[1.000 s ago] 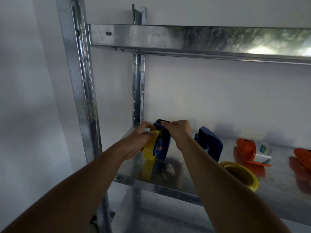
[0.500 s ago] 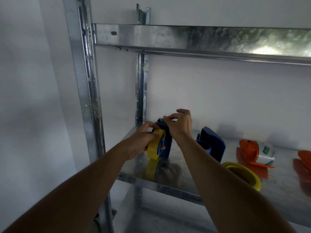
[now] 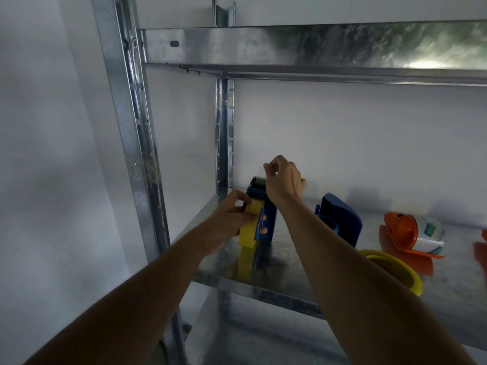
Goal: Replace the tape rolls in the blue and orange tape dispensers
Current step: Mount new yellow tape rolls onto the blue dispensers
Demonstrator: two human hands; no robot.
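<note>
A blue tape dispenser [image 3: 267, 219] stands upright on the metal shelf [image 3: 290, 262] with a yellow tape roll [image 3: 250, 227] on its left side. My left hand [image 3: 229, 219] grips that roll and the dispenser together. My right hand [image 3: 283, 180] is raised above the dispenser's top edge and pinches the clear tape end [image 3: 261, 171] pulled up from it. A second blue dispenser part [image 3: 340, 217] sits to the right. An orange dispenser [image 3: 400, 230] holding a white roll [image 3: 429, 235] lies further right.
A loose yellow tape roll [image 3: 392, 270] lies near the shelf's front edge at the right. Another orange piece [image 3: 483, 246] shows at the right border. An upper shelf [image 3: 316, 46] hangs overhead; steel uprights [image 3: 131, 127] stand at left, with a white wall behind.
My right hand has risen from the dispenser's top, drawing the clear tape end upward. My left hand keeps its grip on the roll and dispenser.
</note>
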